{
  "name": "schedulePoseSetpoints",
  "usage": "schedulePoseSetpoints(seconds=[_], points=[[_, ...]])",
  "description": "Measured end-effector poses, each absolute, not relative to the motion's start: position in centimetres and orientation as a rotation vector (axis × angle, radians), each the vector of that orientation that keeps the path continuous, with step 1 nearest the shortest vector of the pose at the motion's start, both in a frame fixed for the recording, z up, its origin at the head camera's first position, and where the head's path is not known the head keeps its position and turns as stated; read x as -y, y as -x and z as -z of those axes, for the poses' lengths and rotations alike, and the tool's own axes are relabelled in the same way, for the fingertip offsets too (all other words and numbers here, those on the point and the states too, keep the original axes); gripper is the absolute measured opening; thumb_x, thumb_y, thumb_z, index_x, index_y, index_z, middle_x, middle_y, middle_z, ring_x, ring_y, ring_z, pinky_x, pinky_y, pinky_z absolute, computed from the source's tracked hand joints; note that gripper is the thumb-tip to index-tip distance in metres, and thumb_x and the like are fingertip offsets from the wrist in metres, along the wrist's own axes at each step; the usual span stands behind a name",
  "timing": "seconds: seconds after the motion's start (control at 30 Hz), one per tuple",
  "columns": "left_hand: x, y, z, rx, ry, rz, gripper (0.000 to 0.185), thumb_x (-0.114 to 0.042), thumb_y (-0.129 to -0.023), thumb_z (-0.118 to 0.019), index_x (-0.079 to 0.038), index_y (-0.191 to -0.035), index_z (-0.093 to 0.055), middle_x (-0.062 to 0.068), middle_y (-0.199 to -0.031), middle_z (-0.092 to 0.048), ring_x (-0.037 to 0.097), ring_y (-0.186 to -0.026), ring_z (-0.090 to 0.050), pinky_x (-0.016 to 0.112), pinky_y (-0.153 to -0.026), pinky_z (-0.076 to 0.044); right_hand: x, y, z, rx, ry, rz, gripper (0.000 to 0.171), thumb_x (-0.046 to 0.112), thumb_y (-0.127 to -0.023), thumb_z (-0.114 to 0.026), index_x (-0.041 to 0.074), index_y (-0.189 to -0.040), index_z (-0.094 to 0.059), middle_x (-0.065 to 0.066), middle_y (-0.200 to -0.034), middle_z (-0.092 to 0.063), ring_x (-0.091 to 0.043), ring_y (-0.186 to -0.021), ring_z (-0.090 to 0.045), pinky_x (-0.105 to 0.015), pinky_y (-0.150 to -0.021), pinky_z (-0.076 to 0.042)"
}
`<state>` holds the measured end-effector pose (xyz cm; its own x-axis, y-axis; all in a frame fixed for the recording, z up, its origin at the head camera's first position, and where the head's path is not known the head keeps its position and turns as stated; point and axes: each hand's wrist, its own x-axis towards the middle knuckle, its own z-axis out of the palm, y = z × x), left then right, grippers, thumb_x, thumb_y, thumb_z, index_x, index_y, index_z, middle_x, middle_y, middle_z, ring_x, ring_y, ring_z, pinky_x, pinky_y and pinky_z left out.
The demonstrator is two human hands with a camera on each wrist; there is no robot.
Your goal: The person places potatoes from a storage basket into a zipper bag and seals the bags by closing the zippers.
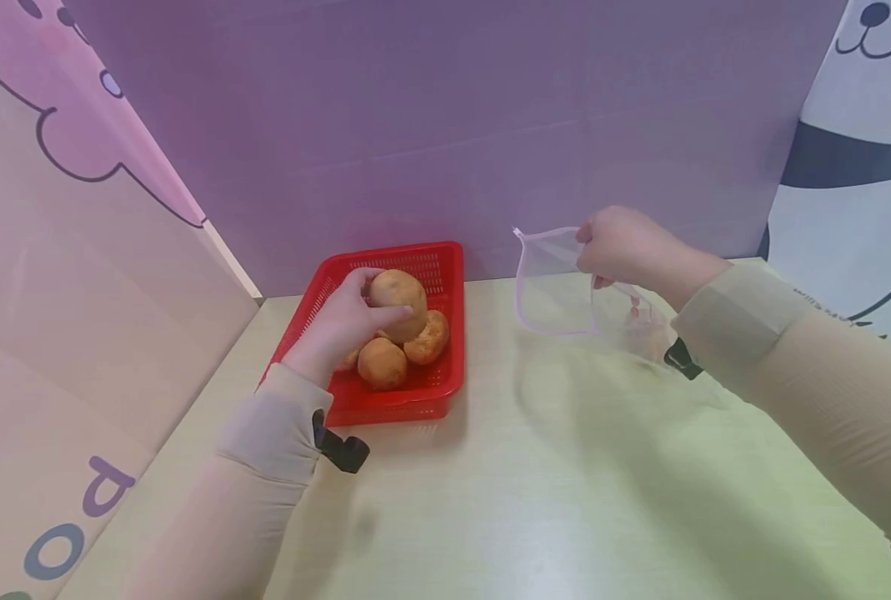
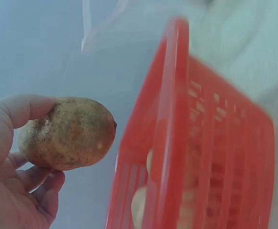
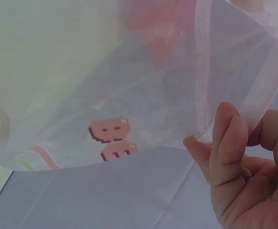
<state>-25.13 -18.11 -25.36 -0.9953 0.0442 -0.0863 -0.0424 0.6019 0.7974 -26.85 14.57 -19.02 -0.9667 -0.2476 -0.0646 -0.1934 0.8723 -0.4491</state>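
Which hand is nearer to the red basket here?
Left. The left hand is over the red basket, gripping a potato above those inside. The right hand is off to the basket's right, holding a clear bag.

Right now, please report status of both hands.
Left hand grips potato above red basket. Right hand holds clear bag raised. Nothing between them.

Basket (image 1: 445,275): glossy red perforated plastic. Potato (image 2: 67,132): matt, rough, speckled skin. Bag (image 3: 129,86): clear, glossy plastic film. Tabletop (image 1: 565,483): smooth.
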Motion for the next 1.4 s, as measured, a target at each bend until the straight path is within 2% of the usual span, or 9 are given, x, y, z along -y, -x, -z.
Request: schedulePoseSetpoints(seconds=[0.23, 0.57, 0.77, 0.87, 0.93, 1.2, 1.4], points=[[14.8, 25.1, 24.5, -2.683, -0.046, -1.443, 0.076, -0.035, -0.078, -0.079, -0.025, -0.138, -0.034, 0.000, -0.131, -0.047, 0.022, -0.117, -0.048, 0.046, -0.090, -0.051, -14.7, 26.9, 19.1, -2.919, 0.353, 0.698, 0.051, 0.004, -0.086, -0.045, -0.012, -0.134, -0.045, -0.029, -0.128, -0.053, -0.016, -0.068, -0.068, -0.038, -0.078, -0.052], [11.5, 25.5, 24.0, -2.730, -0.137, -1.490, 0.068, -0.035, -0.079, -0.078, -0.023, -0.133, -0.038, -0.003, -0.123, -0.052, 0.017, -0.110, -0.053, 0.041, -0.092, -0.049, -14.8, 26.9, 19.1, -2.904, 0.334, 0.714, 0.051, 0.005, -0.087, -0.046, -0.011, -0.136, -0.043, -0.027, -0.134, -0.050, -0.017, -0.071, -0.068, -0.038, -0.079, -0.052], [9.5, 25.5, 23.4, -2.744, -0.158, -1.496, 0.067, -0.036, -0.080, -0.077, -0.024, -0.134, -0.039, -0.003, -0.121, -0.054, 0.020, -0.115, -0.047, 0.043, -0.096, -0.044, -14.9, 26.7, 19.0, -2.903, 0.321, 0.714, 0.052, 0.004, -0.087, -0.045, -0.011, -0.137, -0.043, -0.027, -0.134, -0.050, -0.018, -0.072, -0.068, -0.036, -0.077, -0.051], [8.4, 25.5, 23.3, -2.698, -0.204, -1.542, 0.067, -0.033, -0.080, -0.077, -0.023, -0.134, -0.038, -0.003, -0.121, -0.052, 0.019, -0.114, -0.049, 0.039, -0.093, -0.047, -14.9, 26.7, 19.0, -2.911, 0.320, 0.715, 0.052, 0.003, -0.086, -0.045, -0.011, -0.136, -0.043, -0.027, -0.133, -0.051, -0.017, -0.070, -0.068, -0.034, -0.073, -0.053], [7.7, 25.5, 23.2, -2.648, -0.269, -1.587, 0.065, -0.029, -0.081, -0.076, -0.021, -0.133, -0.038, -0.001, -0.121, -0.052, 0.018, -0.108, -0.055, 0.035, -0.089, -0.050, -14.9, 26.7, 19.0, -2.909, 0.312, 0.718, 0.052, 0.003, -0.086, -0.044, -0.011, -0.136, -0.043, -0.027, -0.133, -0.051, -0.017, -0.070, -0.068, -0.034, -0.073, -0.053], [5.2, 25.4, 23.5, -2.596, -0.396, -1.600, 0.065, -0.030, -0.082, -0.076, -0.018, -0.133, -0.038, -0.002, -0.120, -0.054, 0.014, -0.102, -0.059, 0.033, -0.087, -0.050, -14.8, 26.7, 18.9, -2.905, 0.296, 0.697, 0.051, 0.004, -0.087, -0.044, -0.008, -0.136, -0.044, -0.025, -0.134, -0.051, -0.020, -0.073, -0.068, -0.044, -0.086, -0.049], [4.0, 26.1, 24.4, -2.626, -0.435, -1.526, 0.066, -0.030, -0.082, -0.075, -0.015, -0.134, -0.038, -0.002, -0.118, -0.056, 0.013, -0.100, -0.059, 0.031, -0.087, -0.049, -14.6, 26.6, 18.9, -2.892, 0.285, 0.707, 0.050, 0.005, -0.087, -0.045, -0.007, -0.136, -0.044, -0.025, -0.130, -0.053, -0.020, -0.074, -0.068, -0.045, -0.087, -0.048]])
